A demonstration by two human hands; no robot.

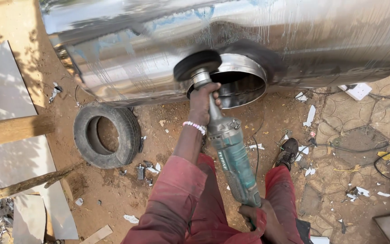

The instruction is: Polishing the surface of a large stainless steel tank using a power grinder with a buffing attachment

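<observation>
Bare reddish dirt ground (113, 190) lies outdoors in sunlight, littered with white scraps, with patterned paving at the right. The left hand (202, 103) grips the front handle of a teal angle grinder (229, 149), just behind its dark disc (197, 64). The right hand (260, 222) clasps the grinder's rear end near the red-trousered lap. The disc sits against the rim of a round metal collar (244, 79), the one opening in a big shiny steel tank (231, 31) lying on its side; the inside of the opening is dark, and I cannot tell what it holds. One old tyre (107, 135) rests on the ground under the tank, its hollow showing only dirt. One dark shoe (287, 152) stands below the collar. Two wooden beams (14, 130) and pale sheets (1, 90) lie to the left.
</observation>
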